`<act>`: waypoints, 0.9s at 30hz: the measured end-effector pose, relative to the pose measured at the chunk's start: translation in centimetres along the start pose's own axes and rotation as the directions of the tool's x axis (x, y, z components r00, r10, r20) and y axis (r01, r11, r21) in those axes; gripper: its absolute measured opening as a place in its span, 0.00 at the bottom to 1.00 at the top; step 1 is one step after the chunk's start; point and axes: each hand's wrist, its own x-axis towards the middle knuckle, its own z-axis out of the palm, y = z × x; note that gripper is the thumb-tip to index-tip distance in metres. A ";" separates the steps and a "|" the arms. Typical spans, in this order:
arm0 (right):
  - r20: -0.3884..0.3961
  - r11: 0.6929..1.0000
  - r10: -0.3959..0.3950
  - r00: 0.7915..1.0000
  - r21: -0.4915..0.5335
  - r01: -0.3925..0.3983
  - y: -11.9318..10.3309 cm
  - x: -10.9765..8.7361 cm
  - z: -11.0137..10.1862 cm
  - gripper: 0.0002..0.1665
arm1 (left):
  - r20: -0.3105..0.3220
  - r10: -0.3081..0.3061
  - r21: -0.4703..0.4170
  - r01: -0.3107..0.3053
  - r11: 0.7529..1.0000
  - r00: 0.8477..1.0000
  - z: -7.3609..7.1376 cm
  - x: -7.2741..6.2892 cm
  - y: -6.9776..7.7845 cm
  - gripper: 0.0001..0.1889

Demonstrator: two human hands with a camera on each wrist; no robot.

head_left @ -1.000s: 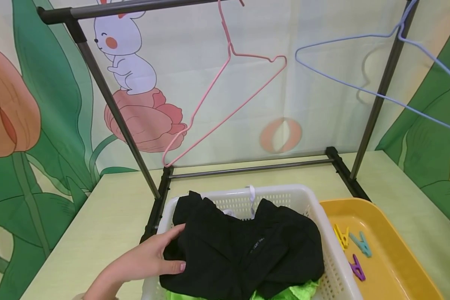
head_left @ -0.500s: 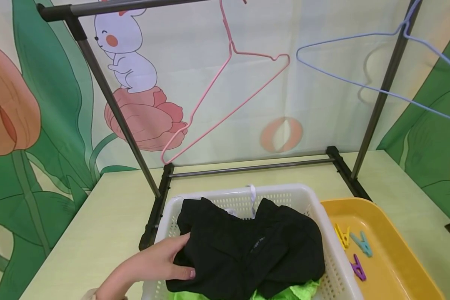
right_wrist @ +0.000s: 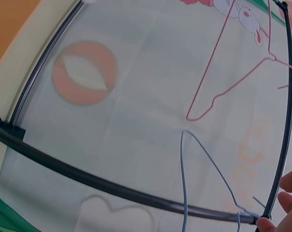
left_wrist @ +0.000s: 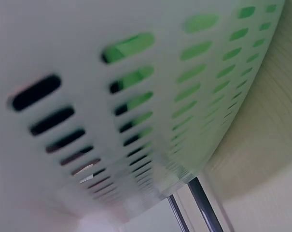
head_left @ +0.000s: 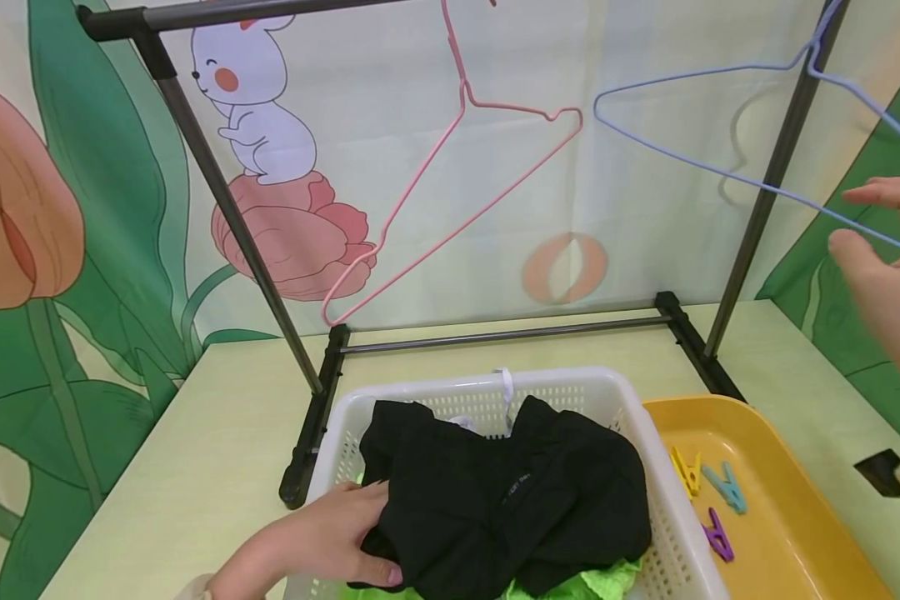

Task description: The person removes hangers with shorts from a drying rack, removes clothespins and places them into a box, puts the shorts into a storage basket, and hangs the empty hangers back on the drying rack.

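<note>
Black garment [head_left: 510,500] with small pale lettering lies heaped in a white slotted basket [head_left: 585,383], over bright green cloth [head_left: 603,581]. My left hand [head_left: 330,533] grips the garment's left edge, thumb in front and the other fingers mostly hidden by the fabric. In the left wrist view, the basket's wall [left_wrist: 160,72] fills most of the frame, green and black showing through its slots. Raised at the right, my right hand [head_left: 888,267] holds nothing, thumb and index finger spread beside the blue hanger [head_left: 690,162]. Its fingertips [right_wrist: 291,181] appear near the rack's bar in the right wrist view.
The pink hanger [head_left: 427,167] hangs from the black rack [head_left: 225,200] behind the basket. A yellow tray [head_left: 787,517] to the basket's right contains a yellow clothespin [head_left: 686,472], a teal clothespin [head_left: 726,487] and a purple clothespin [head_left: 717,536]. Behind stands a patterned backdrop.
My right hand has come into view from the right edge and moved in beside the blue hanger. My left hand has shifted slightly right and down, drawing the garment's left part with it.
</note>
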 end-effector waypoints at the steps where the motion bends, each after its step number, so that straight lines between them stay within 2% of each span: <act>1: 0.021 1.000 -0.020 1.000 0.017 0.020 -0.1 -0.1 0.3 0.23 | 0.014 -0.018 0.000 0.018 1.000 1.000 0.1 0.0 0.1 0.36; 6: 0.090 0.993 -0.104 0.991 0.065 0.098 -1.0 -0.6 2.0 0.20 | 0.061 -0.066 0.034 0.064 0.997 0.996 0.5 0.3 0.2 0.37; 11: 0.175 0.980 -0.183 0.967 0.111 0.166 -1.6 -1.1 3.5 0.18 | 0.095 -0.096 0.109 0.086 0.990 0.991 1.0 0.6 0.0 0.38; 19: 0.294 0.958 -0.278 0.914 0.155 0.241 -2.8 -2.1 5.8 0.15 | 0.094 -0.095 0.142 0.081 0.987 0.991 1.7 0.9 0.0 0.38; 27: 0.400 0.936 -0.353 0.846 0.153 0.319 -4.0 -3.2 8.2 0.13 | 0.104 -0.116 0.091 0.106 0.990 0.988 2.1 1.1 -0.2 0.39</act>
